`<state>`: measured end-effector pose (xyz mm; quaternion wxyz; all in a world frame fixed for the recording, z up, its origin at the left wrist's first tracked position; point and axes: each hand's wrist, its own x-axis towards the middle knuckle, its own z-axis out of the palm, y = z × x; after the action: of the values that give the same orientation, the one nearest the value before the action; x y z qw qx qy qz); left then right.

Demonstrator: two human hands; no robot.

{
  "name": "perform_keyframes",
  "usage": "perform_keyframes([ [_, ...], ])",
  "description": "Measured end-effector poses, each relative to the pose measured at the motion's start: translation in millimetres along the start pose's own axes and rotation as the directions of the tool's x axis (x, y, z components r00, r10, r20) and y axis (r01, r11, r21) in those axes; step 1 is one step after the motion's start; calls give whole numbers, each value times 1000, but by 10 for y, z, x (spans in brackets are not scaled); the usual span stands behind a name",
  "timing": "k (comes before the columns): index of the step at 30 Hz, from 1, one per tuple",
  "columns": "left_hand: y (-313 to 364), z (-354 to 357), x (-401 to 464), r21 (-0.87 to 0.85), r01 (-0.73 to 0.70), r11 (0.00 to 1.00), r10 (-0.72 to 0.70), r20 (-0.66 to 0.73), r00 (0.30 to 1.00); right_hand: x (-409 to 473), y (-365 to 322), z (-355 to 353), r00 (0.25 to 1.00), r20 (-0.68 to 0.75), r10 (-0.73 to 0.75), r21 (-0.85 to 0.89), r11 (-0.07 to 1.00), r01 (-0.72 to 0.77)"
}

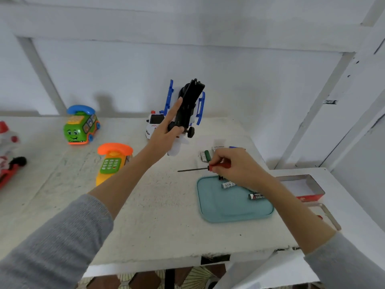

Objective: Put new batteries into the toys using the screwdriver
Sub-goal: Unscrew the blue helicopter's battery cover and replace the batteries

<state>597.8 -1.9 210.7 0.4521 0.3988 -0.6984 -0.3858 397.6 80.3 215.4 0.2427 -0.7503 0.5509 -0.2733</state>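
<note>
- Head view: white desk (158, 205), surface worn and scuffed, front edge chipped. Set against a white wall (229, 76) with white painted beams crossing it.
- Left hand (164, 134) raised above the desk, holding a helicopter toy (188, 105) upside down, black underside facing the camera, blue skids either side. Index finger lies straight along the body, the rest wrap it.
- Right hand (237, 165) curled round the red handle of the screwdriver (200, 169); shaft level, pointing left, over the desk just behind the teal tray (233, 211).
- Tray on the right half of the desk. Two batteries (228, 185) in it, one white, one black, partly hidden by the right forearm.
- Green and white batteries (205, 156) lie on the desk behind the right hand.
- Police car toy (154, 122) behind the left hand, near the wall.
- Green bus phone toy (81, 125) back left; orange phone toy (111, 161) in front of it.
- Red-white toy (8, 155) at the left edge, cropped.
- Open metal tin (302, 186) right of the tray, on a lower white ledge.
- Patterned floor visible below the desk edge.
</note>
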Motion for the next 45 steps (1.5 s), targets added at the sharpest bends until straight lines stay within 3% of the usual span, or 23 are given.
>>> perform_keyframes([
  [6, -59, -90, -405, -93, 27, 995, -35, -91, 995, -82, -243, 485, 954, 276, -115, -1, 993, 120],
  [12, -129, -121, -686, -122, 42, 992, -55, -102, 993, -126, -306, 867, 926, 324, -193, -14, 978, 208],
  [25, -224, -176, -851, -179, 38, 983, -66, -151, 986, -207, -234, 1044, 948, 244, -205, -47, 974, 223],
  [29, -254, -216, -840, -198, 25, 980, -59, -168, 984, -251, -85, 849, 984, 116, -135, -35, 989, 140],
  [36, -284, -208, -828, -205, 5, 979, -40, -166, 985, -390, 405, 363, 977, -207, -56, -253, 967, 2],
  [39, -262, -199, -837, -203, 7, 979, -37, -145, 989, -404, 518, 317, 983, -182, -7, -323, 945, -53],
  [45, -237, -192, -847, -210, 4, 978, -33, -136, 990, -387, 611, 419, 984, -96, -153, -480, 873, 89],
])
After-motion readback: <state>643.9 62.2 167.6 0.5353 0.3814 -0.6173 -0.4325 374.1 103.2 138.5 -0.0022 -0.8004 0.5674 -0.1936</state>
